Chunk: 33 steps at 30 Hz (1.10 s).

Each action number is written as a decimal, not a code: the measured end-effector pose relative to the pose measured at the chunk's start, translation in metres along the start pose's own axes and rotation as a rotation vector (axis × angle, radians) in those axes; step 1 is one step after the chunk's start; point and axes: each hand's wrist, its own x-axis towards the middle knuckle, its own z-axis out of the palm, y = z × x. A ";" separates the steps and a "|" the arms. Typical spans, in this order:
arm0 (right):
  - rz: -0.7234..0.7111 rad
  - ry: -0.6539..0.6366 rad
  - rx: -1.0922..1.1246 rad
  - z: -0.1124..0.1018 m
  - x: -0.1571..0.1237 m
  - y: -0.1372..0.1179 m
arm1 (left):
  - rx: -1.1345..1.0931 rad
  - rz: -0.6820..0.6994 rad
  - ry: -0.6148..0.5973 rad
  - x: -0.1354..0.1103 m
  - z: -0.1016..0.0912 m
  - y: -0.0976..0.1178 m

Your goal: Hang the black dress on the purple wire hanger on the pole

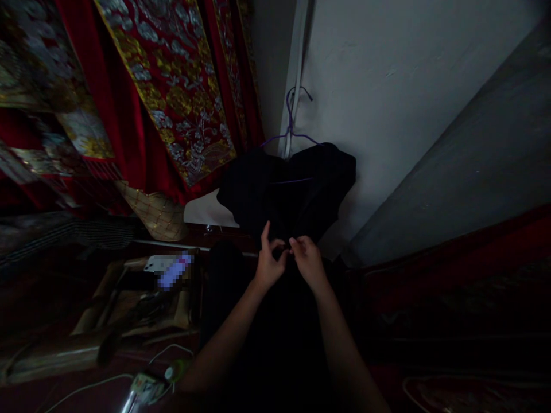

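A black garment (pixel 288 189) hangs on a purple wire hanger (pixel 291 123) against a white wall. Both my hands are raised to its lower front. My left hand (pixel 269 261) pinches the dark cloth with thumb and fingers, its index finger sticking up. My right hand (pixel 306 258) is closed on the same spot of cloth, fingertips meeting the left hand's. What lies between the fingertips is too dark to make out. The garment's lower part falls down between my forearms.
Red and gold embroidered fabrics (pixel 172 86) hang at the left. A wooden tray with a phone (pixel 161 264) and clutter sits lower left. White cables (pixel 112 381) lie near the bottom. A grey slanted panel (pixel 473 160) and dark red cloth (pixel 465 269) fill the right.
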 end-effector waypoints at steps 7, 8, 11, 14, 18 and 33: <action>-0.017 -0.110 -0.045 0.003 -0.004 0.001 | 0.037 -0.049 0.069 -0.001 -0.001 -0.004; -0.018 -0.096 -0.023 0.004 -0.004 0.001 | 0.061 -0.039 0.072 0.000 -0.002 -0.004; -0.028 -0.063 0.003 0.008 -0.005 0.003 | 0.117 0.011 0.049 0.002 -0.004 -0.005; -0.015 -0.113 0.035 0.010 -0.007 0.004 | 0.128 0.031 0.057 0.003 -0.006 -0.003; 0.139 -0.205 0.237 0.010 -0.003 -0.003 | 0.137 0.014 0.075 0.003 -0.009 -0.003; -0.110 -0.025 0.585 -0.023 0.148 -0.166 | 0.393 -0.014 -0.219 0.037 -0.023 -0.038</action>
